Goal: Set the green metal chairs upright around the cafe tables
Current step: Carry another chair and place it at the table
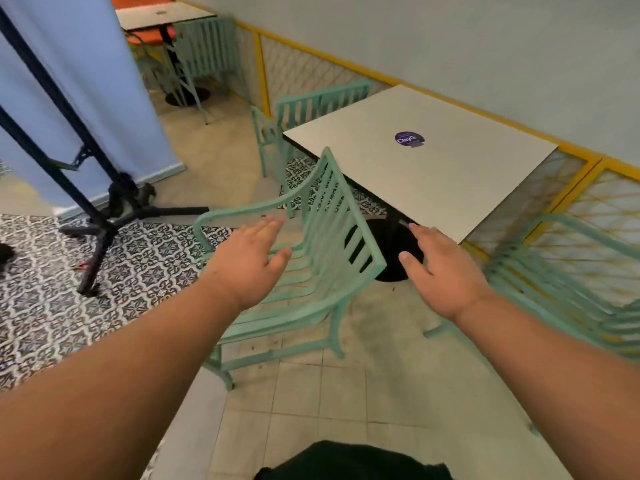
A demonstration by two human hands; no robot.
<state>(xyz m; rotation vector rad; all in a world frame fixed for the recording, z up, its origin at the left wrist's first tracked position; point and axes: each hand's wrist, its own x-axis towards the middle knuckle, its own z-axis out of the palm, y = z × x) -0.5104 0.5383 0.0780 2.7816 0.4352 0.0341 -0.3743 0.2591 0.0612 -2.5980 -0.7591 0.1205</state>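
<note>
A person's two bare forearms reach forward over a beige tiled floor [311, 410], with dark clothing [346, 459] at the bottom edge.

The left hand [249, 258] is spread flat with straight fingers and holds nothing. It lies over the seat and curved armrest of the nearest green chair [325, 216]; whether it touches the metal cannot be told. The right hand [440, 268] is also spread, fingers straight and slightly apart, and holds nothing. It sits just to the right of that chair's slatted backrest, clear of it.

This nearest green chair stands on its legs in the centre, its backrest towards the table and its seat facing left.

A second green chair [561, 282] is at the right, near the table's closest corner and against a yellow-framed lattice fence [571, 188]. It is blurred, so whether it stands upright cannot be told.

Beyond the hands is a square white table [450, 188] with a round purple sticker [409, 139] on top and a round black base [388, 251] under it.

A third green chair [311, 105] stands upright at the table's far left corner.

To the left, black-and-white patterned tiles [52, 289] carry a black stand [104, 209] holding a pale blue banner [86, 81].

Farthest away, a further table [162, 15] has a green chair [204, 50] and an orange seat [145, 38] beside it.
</note>
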